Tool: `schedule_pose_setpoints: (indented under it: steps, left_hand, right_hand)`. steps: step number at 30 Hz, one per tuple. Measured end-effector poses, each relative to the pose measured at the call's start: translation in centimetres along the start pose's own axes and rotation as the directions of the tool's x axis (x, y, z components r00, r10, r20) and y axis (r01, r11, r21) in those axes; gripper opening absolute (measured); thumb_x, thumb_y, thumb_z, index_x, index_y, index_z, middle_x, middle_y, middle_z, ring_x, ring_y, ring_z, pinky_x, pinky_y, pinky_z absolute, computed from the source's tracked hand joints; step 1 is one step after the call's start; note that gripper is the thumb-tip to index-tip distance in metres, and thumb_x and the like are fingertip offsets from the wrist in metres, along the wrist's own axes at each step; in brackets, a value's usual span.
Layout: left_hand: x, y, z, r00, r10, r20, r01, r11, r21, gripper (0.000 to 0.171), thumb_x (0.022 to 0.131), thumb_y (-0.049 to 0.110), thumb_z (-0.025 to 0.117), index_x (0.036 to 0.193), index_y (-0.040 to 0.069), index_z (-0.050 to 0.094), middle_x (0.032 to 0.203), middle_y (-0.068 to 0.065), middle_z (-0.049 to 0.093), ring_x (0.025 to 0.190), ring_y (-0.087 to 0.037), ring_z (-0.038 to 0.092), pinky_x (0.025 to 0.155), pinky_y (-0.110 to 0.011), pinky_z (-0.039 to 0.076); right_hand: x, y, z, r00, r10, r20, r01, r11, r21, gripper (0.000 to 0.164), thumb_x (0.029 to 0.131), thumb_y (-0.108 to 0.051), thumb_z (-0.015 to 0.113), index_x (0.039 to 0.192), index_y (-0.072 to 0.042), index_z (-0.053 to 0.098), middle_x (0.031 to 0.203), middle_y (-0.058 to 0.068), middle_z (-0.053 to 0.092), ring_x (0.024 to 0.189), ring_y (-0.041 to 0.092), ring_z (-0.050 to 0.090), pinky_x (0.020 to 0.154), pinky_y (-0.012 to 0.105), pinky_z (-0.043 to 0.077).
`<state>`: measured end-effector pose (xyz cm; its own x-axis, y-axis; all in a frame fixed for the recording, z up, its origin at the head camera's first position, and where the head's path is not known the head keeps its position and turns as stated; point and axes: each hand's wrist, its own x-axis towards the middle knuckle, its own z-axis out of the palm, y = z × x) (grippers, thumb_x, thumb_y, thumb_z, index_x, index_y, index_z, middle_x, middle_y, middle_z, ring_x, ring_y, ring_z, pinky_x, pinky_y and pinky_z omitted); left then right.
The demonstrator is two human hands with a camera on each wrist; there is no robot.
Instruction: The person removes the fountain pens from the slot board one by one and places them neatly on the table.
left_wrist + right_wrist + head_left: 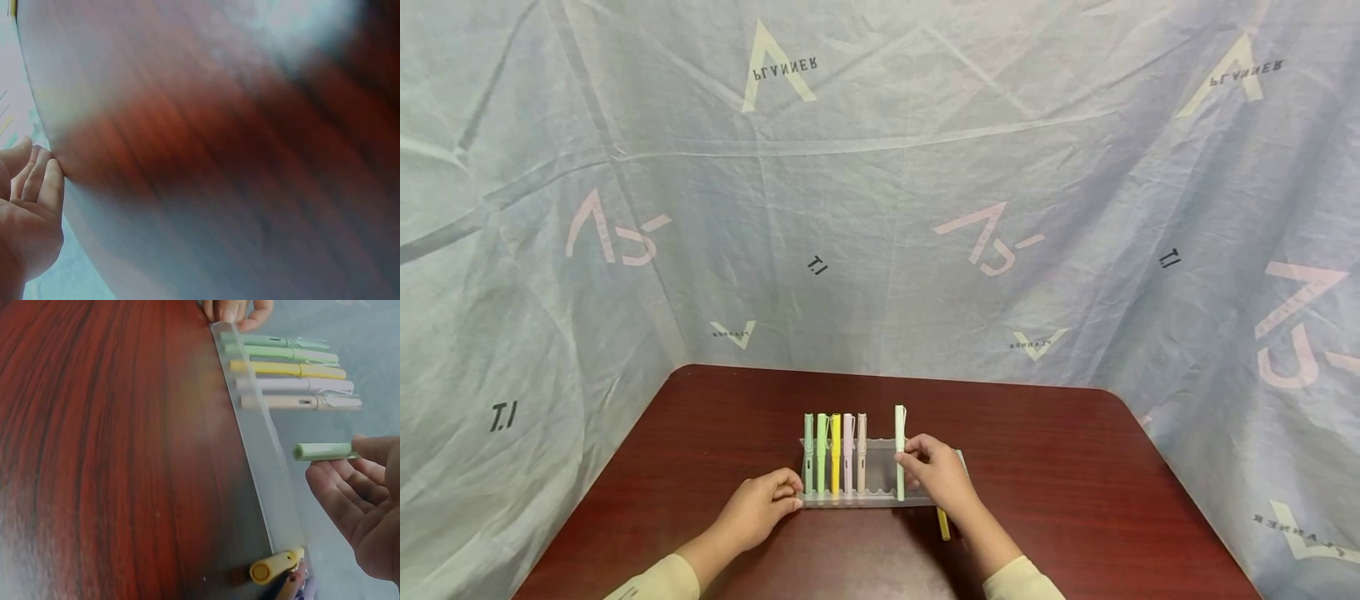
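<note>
A clear pen rack stands on the table. In its left part, side by side, are a grey-green pen, a light green pen, a yellow pen, a lilac pen and a beige pen. My left hand holds the rack's left end between thumb and fingers. My right hand pinches a pale green pen over the rack's right part, apart from the row. In the right wrist view that pen's end points toward the rack's front wall.
At the rack's right end, partly hidden by my right hand, lie several more pens, among them another yellow pen. The dark red wooden table has a printed grey cloth hanging behind it and at both sides.
</note>
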<state>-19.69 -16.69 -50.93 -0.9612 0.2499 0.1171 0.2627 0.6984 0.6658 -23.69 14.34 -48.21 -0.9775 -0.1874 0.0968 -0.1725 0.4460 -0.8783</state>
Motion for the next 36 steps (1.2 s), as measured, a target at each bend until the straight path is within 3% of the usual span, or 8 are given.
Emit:
schedule_pose_setpoints:
  steps: [14, 27, 36]
  left_hand:
    - [0.0, -0.1, 0.1, 1.000, -0.005, 0.013, 0.005, 1.000, 0.002, 0.013, 0.088, 0.020, 0.073, 0.095, 0.023, 0.062, 0.090, 0.014, 0.073, 0.084, 0.001, 0.064, 0.072, -0.024, 0.049]
    - [0.0, -0.1, 0.1, 1.000, 0.001, 0.014, -0.001, 1.000, -0.005, 0.013, 0.089, 0.019, 0.072, 0.095, 0.023, 0.062, 0.090, 0.013, 0.074, 0.085, 0.001, 0.065, 0.071, -0.024, 0.049]
    - [0.0, 0.0, 0.0, 1.000, -0.012, 0.023, 0.012, 1.000, -0.013, 0.012, 0.089, 0.020, 0.072, 0.096, 0.023, 0.062, 0.093, 0.012, 0.074, 0.088, -0.004, 0.067, 0.072, -0.025, 0.050]
  right_hand:
    - [-0.7, 1.5, -2.2, 0.999, 0.050, -0.016, -0.049, 0.998, 0.043, 0.016, 0.093, -0.020, 0.069, 0.098, -0.005, 0.064, 0.081, 0.009, 0.067, 0.066, 0.025, 0.069, 0.062, 0.035, 0.059]
    - [-1.3, 3.1, -5.6, 0.984, 0.144, -0.102, -0.139, 0.989, 0.052, 0.014, 0.092, -0.016, 0.069, 0.097, -0.003, 0.064, 0.083, 0.011, 0.067, 0.065, 0.023, 0.067, 0.059, 0.036, 0.058]
    - [-1.9, 5.3, -8.0, 0.966, 0.228, -0.120, -0.236, 0.970, -0.055, 0.016, 0.092, -0.019, 0.070, 0.094, -0.005, 0.063, 0.077, 0.008, 0.063, 0.061, 0.020, 0.063, 0.053, 0.035, 0.056]
